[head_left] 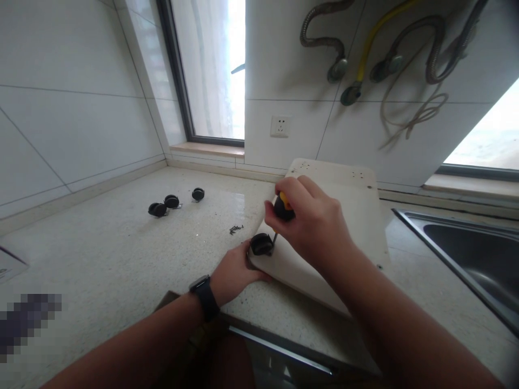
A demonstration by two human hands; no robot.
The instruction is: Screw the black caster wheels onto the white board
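Observation:
My right hand (310, 216) is wrapped round a screwdriver (284, 208) with a black and yellow handle. Its shaft points down beside a black caster wheel (260, 245) at the near left corner of a white board (352, 232). My left hand (233, 273), with a dark watch on the wrist, grips the board's left corner by that caster; some of its fingers are hidden behind the caster and the board. Left of the board lies a small heap of screws (235, 229). The screw under the screwdriver tip cannot be made out.
Three more casters, one of them a black caster (198, 194), lie on the speckled countertop (133, 259) to the left. A steel sink (454, 259) is at the right. A wall socket (280, 126) and hoses (368, 43) are on the tiled wall behind.

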